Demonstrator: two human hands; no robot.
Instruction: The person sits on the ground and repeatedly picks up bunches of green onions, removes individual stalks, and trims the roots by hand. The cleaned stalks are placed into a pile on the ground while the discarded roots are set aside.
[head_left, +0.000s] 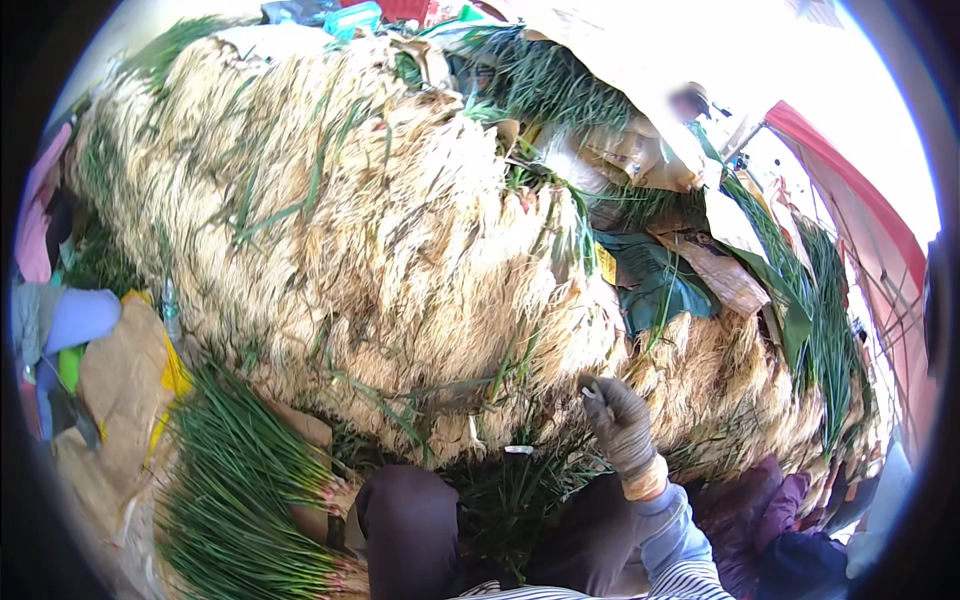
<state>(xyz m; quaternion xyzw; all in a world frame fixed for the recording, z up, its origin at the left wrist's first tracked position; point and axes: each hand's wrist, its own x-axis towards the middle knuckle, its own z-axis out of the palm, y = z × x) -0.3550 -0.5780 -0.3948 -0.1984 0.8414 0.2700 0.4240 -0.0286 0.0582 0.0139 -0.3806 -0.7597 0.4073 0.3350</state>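
Note:
My right hand (619, 424), in a grey-brown knit glove, is raised over my knee in front of a big heap of green onions (390, 247). Its fingers are curled, with a small white object (589, 392) at the fingertips, too small to identify. The heap turns its pale, stringy roots toward me, with loose green leaves strewn across them. My left hand is out of view. To the left of my knee lie bunches of trimmed green onions (240, 480) with pinkish-white bases.
A small white strip (519, 450) lies at the heap's foot, above leaf scraps (510, 495). A plastic bottle (170, 307) stands at the left edge. People sit at the left (75, 322) and right (795, 547). Sacking (712, 266) and dark green cloth (652, 277) cover part of the heap.

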